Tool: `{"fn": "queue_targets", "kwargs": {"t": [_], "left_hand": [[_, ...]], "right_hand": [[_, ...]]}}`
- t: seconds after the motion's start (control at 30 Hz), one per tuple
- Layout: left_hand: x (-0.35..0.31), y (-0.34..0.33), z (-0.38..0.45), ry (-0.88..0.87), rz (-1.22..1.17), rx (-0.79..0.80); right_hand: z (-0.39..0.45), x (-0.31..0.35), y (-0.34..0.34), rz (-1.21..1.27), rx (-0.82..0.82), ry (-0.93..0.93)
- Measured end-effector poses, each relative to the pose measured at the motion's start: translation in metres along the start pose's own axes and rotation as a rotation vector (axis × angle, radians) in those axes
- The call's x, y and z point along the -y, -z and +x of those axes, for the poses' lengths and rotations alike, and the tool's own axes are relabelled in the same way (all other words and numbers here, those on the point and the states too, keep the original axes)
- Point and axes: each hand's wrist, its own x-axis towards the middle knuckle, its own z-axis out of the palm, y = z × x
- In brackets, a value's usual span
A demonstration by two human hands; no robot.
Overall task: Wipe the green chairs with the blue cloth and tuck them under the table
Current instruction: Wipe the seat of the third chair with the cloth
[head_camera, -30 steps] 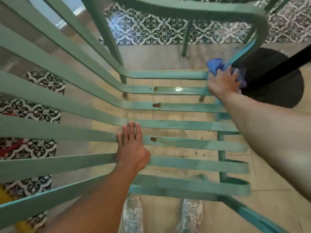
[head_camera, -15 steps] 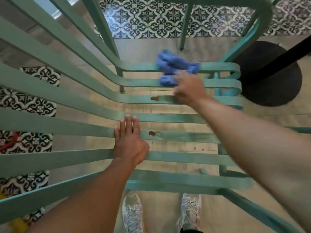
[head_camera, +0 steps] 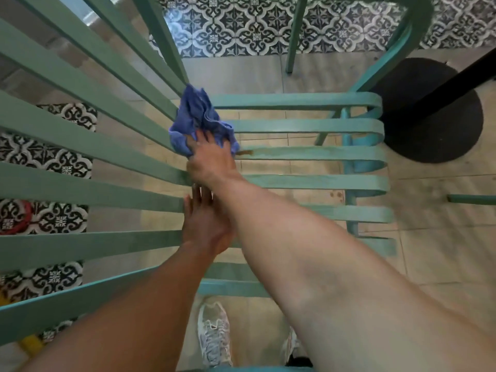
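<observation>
Cloth: soft blue cloth, bunched under your pressing right hand.
Chair: rigid green chair; left hand flat, steadying slats.

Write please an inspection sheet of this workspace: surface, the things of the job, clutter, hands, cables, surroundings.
Surface: beige floor tiles, with black-and-white patterned tiles at the far side and the left.
Job's things: green slatted metal chair, rust-coloured spot on one seat slat; crumpled blue cloth lies where the seat meets the backrest.
Clutter: nothing seen on the seat apart from the cloth.
Hands: right hand presses on the blue cloth; left hand rests flat on a seat slat, fingers straight.
Cables: a red curved thing at the left edge, cannot tell what.
Surroundings: black round table base at the right; grey sneakers below.
</observation>
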Motion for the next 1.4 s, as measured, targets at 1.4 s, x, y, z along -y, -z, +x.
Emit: {"fn": "queue_targets", "kwargs": {"t": [1.4], "left_hand": [[0.025, 0.013, 0.004, -0.183, 0.131, -0.051]], "right_hand": [[-0.16, -0.061, -0.008, -0.299, 0.126, 0.253]]}}
